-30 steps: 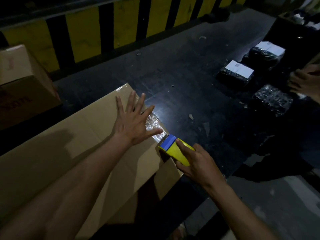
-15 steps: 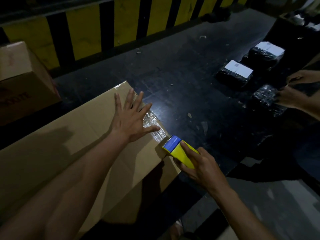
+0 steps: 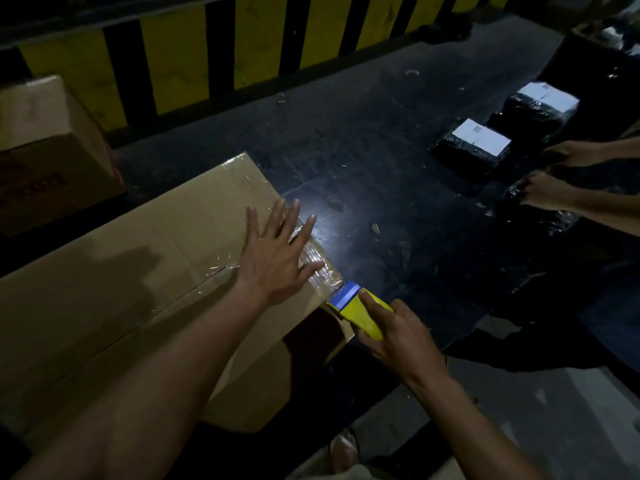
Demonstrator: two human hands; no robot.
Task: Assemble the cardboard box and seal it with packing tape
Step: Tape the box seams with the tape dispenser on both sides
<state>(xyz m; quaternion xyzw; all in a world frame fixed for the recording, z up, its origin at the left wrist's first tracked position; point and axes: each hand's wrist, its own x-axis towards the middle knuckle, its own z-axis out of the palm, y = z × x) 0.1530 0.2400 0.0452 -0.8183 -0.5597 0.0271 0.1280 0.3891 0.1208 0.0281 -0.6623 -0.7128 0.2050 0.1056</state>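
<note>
Right hand [image 3: 398, 337] clenching tape dispenser [image 3: 360, 311] has slid lower-right past cardboard box [image 3: 138, 271] corner, left hand [image 3: 277, 258] flat, fingers spread, on tape [image 3: 317, 268]; strip nearly ready to cut.

Two cardboard boxes [image 3: 138, 271] [image 3: 45, 150], three black parcels [image 3: 472, 147] [image 3: 540, 105] [image 3: 554, 220], four hands [image 3: 277, 258] [image 3: 398, 337] [image 3: 543, 192] [image 3: 571, 154], one tape dispenser [image 3: 360, 313]

A large plain brown cardboard box [image 3: 138, 271] lies on the dark worktop [image 3: 398, 188] at its near left corner, top flaps closed, its right end hanging past the near edge. Clear, shiny packing tape [image 3: 311, 258] runs wrinkled along the box's right top edge. A yellow tape dispenser [image 3: 362, 311] with a blue front sits at the box's near right corner, at the tape's end.
</note>
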